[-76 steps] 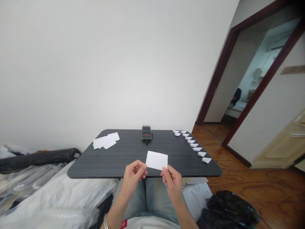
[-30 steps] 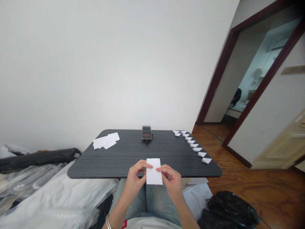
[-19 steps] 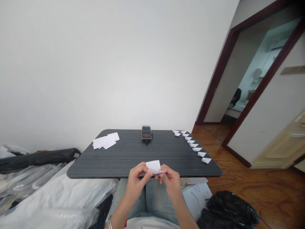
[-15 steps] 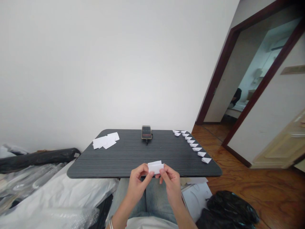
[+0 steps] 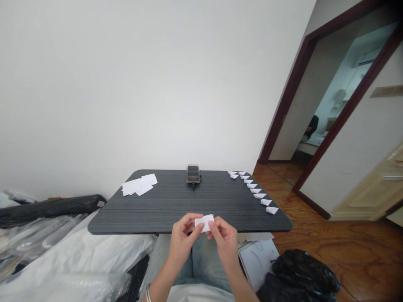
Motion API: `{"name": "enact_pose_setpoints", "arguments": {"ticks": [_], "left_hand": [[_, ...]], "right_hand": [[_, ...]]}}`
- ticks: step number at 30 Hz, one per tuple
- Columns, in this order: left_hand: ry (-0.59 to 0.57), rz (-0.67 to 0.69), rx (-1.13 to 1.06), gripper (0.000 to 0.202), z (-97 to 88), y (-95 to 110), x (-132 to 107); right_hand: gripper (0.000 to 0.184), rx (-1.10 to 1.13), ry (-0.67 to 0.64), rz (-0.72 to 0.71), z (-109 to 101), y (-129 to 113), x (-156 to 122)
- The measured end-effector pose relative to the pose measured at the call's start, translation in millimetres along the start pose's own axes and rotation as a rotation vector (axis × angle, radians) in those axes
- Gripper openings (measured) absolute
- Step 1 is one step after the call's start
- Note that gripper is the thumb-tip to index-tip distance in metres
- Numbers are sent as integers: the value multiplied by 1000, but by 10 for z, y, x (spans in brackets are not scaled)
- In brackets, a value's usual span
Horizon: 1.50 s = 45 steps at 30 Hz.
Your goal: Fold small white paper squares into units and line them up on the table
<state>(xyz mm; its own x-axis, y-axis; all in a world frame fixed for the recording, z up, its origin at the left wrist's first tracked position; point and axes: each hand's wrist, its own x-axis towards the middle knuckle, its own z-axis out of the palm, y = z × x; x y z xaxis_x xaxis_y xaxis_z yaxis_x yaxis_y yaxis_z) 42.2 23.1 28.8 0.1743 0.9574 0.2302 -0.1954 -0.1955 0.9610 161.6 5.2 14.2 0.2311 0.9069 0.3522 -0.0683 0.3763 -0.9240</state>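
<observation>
Quick look at where things stand: both hands are up over the near edge of the counter (image 5: 157, 218), right at the lower middle of the frame. The left hand (image 5: 181, 236) and right hand (image 5: 225, 242) are pinching a small folded paper (image 5: 204, 223) between them, with the fingers (image 5: 211, 226) clenched on it from both sides, so it isn't resting on anything. It's held just above the counter's front edge, and it looks like a few layers, though the fingertips hide part of it. There's a bracelet (image 5: 147, 296) on the left wrist, and the hands sit right over the person's jeans (image 5: 160, 260). Further up the counter, left of center, there's a loose pile of white sheets (image 5: 137, 187), overlapping a bit. At the far edge in the middle, a phone (image 5: 193, 173) sits with a short black cable. Along the right edge runs a neat diagonal row of small folded paper triangles (image 5: 253, 188), all well apart from the hands. Down in the lower left there's crinkly plastic sheeting (image 5: 63, 251) with a black roll (image 5: 47, 207) behind it, and a black bag (image 5: 299, 272) is slumped on the floor at lower right.
</observation>
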Motion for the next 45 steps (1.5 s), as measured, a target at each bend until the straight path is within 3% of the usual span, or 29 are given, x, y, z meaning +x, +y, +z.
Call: {"name": "enact_pose_setpoints", "arguments": {"ticks": [11, 17, 29, 36, 45], "left_hand": [[54, -9, -54, 16, -2, -24, -8], [80, 24, -6, 15, -14, -42, -2], [-2, -29, -17, 17, -13, -4, 38], [-39, -30, 79, 16, -46, -18, 44], [-70, -36, 182, 15, -36, 9, 26]], "right_hand": [[27, 166, 109, 85, 42, 20, 8], [22, 204, 27, 171, 14, 26, 45], [28, 183, -10, 117, 25, 32, 30], [19, 147, 60, 110, -19, 83, 87], [26, -32, 76, -48, -111, 111, 122]]}}
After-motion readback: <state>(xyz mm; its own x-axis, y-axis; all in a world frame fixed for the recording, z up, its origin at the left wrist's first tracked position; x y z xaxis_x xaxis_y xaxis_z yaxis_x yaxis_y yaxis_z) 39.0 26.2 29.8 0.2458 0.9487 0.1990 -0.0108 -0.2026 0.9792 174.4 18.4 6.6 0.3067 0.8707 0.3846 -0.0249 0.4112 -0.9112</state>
